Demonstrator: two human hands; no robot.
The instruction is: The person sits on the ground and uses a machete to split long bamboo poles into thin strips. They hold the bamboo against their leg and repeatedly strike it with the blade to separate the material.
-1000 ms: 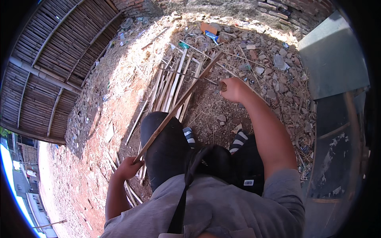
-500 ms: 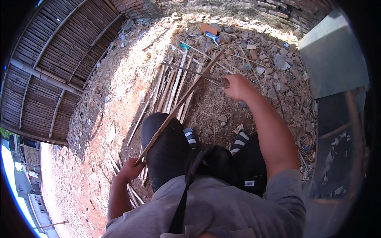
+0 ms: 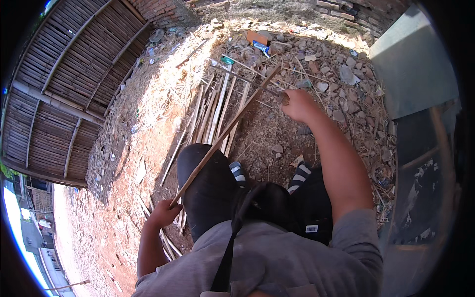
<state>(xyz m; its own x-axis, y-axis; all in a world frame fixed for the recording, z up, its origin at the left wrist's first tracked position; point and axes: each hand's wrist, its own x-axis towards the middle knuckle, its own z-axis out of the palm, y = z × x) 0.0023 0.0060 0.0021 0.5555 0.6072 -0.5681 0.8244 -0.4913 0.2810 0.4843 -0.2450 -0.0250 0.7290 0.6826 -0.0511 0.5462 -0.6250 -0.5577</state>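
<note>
My left hand (image 3: 164, 214) is closed round the near end of a long brown wooden or bamboo strip (image 3: 216, 145). The strip slants up to the right across my bent left knee. My right hand (image 3: 299, 105) grips the end of a long, narrow, dark blade-like tool (image 3: 252, 81), whose exact kind I cannot make out. The tool crosses the strip near its far end, pointing up and left. Beneath them, several pale strips (image 3: 216, 111) lie side by side on the ground, and more strips (image 3: 171, 246) lie beside my left forearm.
Rubble (image 3: 339, 94) and dry straw cover the ground up to a brick wall (image 3: 292, 11). A bamboo-slat panel (image 3: 59, 74) stands at left. Grey and dark sheets (image 3: 420, 69) border the right. A blue wrapper (image 3: 261, 47) lies ahead. My striped sandals (image 3: 238, 173) are below.
The tool in my right hand has swung, its far end now farther up and slightly right. My right hand has shifted slightly up. The left hand keeps its hold on the strip.
</note>
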